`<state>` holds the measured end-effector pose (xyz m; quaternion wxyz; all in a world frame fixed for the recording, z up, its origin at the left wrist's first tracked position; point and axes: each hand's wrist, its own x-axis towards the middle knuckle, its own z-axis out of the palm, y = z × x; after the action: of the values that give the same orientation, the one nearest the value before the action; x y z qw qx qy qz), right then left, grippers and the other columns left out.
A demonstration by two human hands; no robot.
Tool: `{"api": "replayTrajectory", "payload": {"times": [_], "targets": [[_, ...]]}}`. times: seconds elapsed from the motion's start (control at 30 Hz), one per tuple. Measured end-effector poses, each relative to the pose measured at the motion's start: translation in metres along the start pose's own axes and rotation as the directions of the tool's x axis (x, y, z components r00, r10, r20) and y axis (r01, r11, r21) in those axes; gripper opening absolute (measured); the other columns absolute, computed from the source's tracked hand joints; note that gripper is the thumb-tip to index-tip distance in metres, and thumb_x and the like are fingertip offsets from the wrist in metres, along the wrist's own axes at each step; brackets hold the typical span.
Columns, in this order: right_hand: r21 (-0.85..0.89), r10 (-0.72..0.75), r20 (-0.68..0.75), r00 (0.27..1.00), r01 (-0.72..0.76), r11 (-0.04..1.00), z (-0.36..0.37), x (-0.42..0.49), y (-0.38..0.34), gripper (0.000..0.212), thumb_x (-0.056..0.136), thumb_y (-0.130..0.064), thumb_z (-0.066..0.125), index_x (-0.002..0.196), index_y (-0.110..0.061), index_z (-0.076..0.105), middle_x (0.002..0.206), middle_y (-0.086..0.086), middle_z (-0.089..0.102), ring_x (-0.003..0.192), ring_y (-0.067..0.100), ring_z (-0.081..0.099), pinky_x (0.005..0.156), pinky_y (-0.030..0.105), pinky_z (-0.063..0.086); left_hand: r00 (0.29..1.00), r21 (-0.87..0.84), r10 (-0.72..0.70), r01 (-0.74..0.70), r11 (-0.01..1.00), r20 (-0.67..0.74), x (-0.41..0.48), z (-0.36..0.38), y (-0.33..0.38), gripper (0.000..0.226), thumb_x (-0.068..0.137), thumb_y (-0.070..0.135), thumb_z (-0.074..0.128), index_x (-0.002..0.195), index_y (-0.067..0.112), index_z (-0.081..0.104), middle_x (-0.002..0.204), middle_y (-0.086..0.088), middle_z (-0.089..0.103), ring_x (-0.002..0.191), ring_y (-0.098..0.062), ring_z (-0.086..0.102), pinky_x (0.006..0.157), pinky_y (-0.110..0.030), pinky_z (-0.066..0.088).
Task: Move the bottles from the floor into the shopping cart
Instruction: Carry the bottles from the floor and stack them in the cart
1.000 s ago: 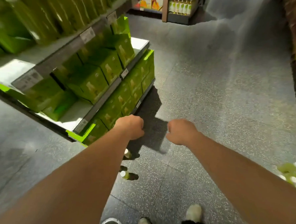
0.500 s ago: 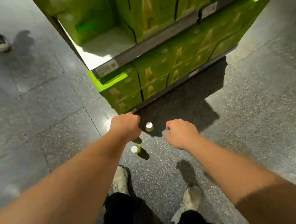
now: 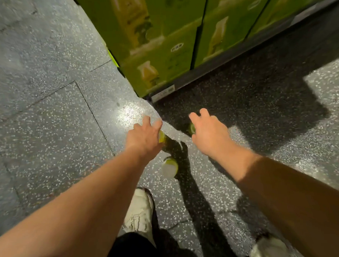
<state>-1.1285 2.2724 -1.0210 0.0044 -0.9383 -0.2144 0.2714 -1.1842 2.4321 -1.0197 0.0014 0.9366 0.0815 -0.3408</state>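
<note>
The left hand (image 3: 146, 137) is spread, its fingers loosely fanned and holding nothing. It is poised over the left bottle (image 3: 162, 136), of which only a yellow-green sliver shows past the edge of the palm. The right hand (image 3: 209, 132) is likewise splayed and empty above the right bottle (image 3: 192, 128), a small green crescent peeking out at the thumb side. Whether either hand touches its bottle cannot be told. Between the two wrists and nearer the person stands the third bottle (image 3: 169, 165), upright on the floor (image 3: 49, 132) and seen from above: a pale round cap with a lime-green body below it, somewhat blurred. All three sit close together on the grey speckled floor, partly in shadow. Beyond them, green cartons (image 3: 161, 42) fill a low shelf (image 3: 239, 52). Two pale shoes (image 3: 140, 212) show at the bottom.
</note>
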Motion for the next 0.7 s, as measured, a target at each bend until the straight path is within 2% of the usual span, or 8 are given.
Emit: {"api": "replayTrajectory", "payload": {"times": [0.13, 0.23, 0.3, 0.4, 0.5, 0.6, 0.7], "targets": [[-0.198, -0.059, -0.064, 0.996, 0.045, 0.979, 0.020, 0.021, 0.001, 0.042, 0.095, -0.012, 0.047, 0.136, -0.018, 0.041, 0.123, 0.011, 0.044, 0.115, 0.034, 0.040, 0.083, 0.035, 0.045, 0.999, -0.084, 0.029, -0.026, 0.996, 0.026, 0.027, 0.031, -0.008, 0.042, 0.097, 0.023, 0.051, 0.133, 0.020, 0.032, 0.129, -0.016, 0.035, 0.105, -0.036, 0.054, 0.075, -0.039, 0.046], [-0.347, -0.066, 0.001, 0.998, 0.063, 0.936, 0.020, 0.038, 0.004, 0.035, 0.092, -0.010, 0.046, 0.127, -0.014, 0.050, 0.119, 0.013, 0.052, 0.113, 0.036, 0.044, 0.092, 0.037, 0.042, 0.997, -0.156, 0.073, -0.070, 0.985, 0.011, 0.035, 0.038, -0.011, 0.029, 0.096, 0.013, 0.048, 0.124, 0.016, 0.037, 0.117, -0.017, 0.041, 0.091, -0.036, 0.058, 0.068, -0.038, 0.041], [-0.407, -0.045, 0.071, 0.996, 0.070, 0.911, 0.019, 0.045, 0.003, 0.033, 0.091, -0.010, 0.048, 0.125, -0.011, 0.051, 0.119, 0.014, 0.055, 0.114, 0.036, 0.046, 0.096, 0.038, 0.040, 0.995, -0.170, 0.098, -0.094, 0.981, 0.015, 0.036, 0.035, -0.010, 0.027, 0.096, 0.011, 0.048, 0.121, 0.014, 0.040, 0.114, -0.016, 0.043, 0.092, -0.036, 0.058, 0.068, -0.038, 0.041], [-0.397, -0.036, 0.092, 0.995, 0.070, 0.915, 0.008, 0.034, 0.000, 0.034, 0.092, -0.010, 0.050, 0.126, -0.009, 0.047, 0.122, 0.017, 0.050, 0.113, 0.035, 0.047, 0.088, 0.035, 0.044, 0.994, -0.136, 0.104, -0.099, 0.986, 0.028, 0.025, 0.018, -0.006, 0.027, 0.097, 0.015, 0.046, 0.124, 0.012, 0.041, 0.116, -0.017, 0.045, 0.097, -0.037, 0.057, 0.071, -0.040, 0.042], [-0.310, -0.031, 0.067, 0.997, 0.051, 0.949, -0.024, 0.004, 0.000, 0.038, 0.090, -0.008, 0.053, 0.125, -0.009, 0.040, 0.121, 0.017, 0.046, 0.108, 0.034, 0.052, 0.083, 0.038, 0.046, 0.996, -0.083, 0.091, -0.090, 0.992, 0.011, -0.003, -0.019, -0.002, 0.029, 0.098, 0.023, 0.043, 0.126, 0.013, 0.040, 0.117, -0.015, 0.046, 0.101, -0.037, 0.057, 0.069, -0.040, 0.040], [-0.188, -0.066, 0.080, 0.995, 0.080, 0.979, -0.080, -0.034, -0.005, 0.046, 0.089, -0.007, 0.056, 0.130, -0.010, 0.035, 0.121, 0.017, 0.041, 0.101, 0.036, 0.056, 0.073, 0.037, 0.045, 0.999, -0.144, 0.042, -0.045, 0.989, -0.024, -0.052, -0.072, 0.002, 0.032, 0.095, 0.021, 0.048, 0.126, 0.014, 0.040, 0.118, -0.016, 0.046, 0.101, -0.038, 0.056, 0.067, -0.037, 0.037], [-0.129, -0.169, 0.039, 0.985, 0.173, 0.976, -0.154, -0.080, -0.013, 0.042, 0.089, -0.014, 0.059, 0.126, -0.011, 0.038, 0.118, 0.017, 0.040, 0.100, 0.038, 0.055, 0.067, 0.037, 0.038, 0.997, -0.234, -0.023, 0.005, 0.972, -0.075, -0.119, -0.135, 0.008, 0.035, 0.095, 0.021, 0.049, 0.128, 0.015, 0.041, 0.119, -0.015, 0.047, 0.104, -0.038, 0.055, 0.068, -0.035, 0.034]]}}
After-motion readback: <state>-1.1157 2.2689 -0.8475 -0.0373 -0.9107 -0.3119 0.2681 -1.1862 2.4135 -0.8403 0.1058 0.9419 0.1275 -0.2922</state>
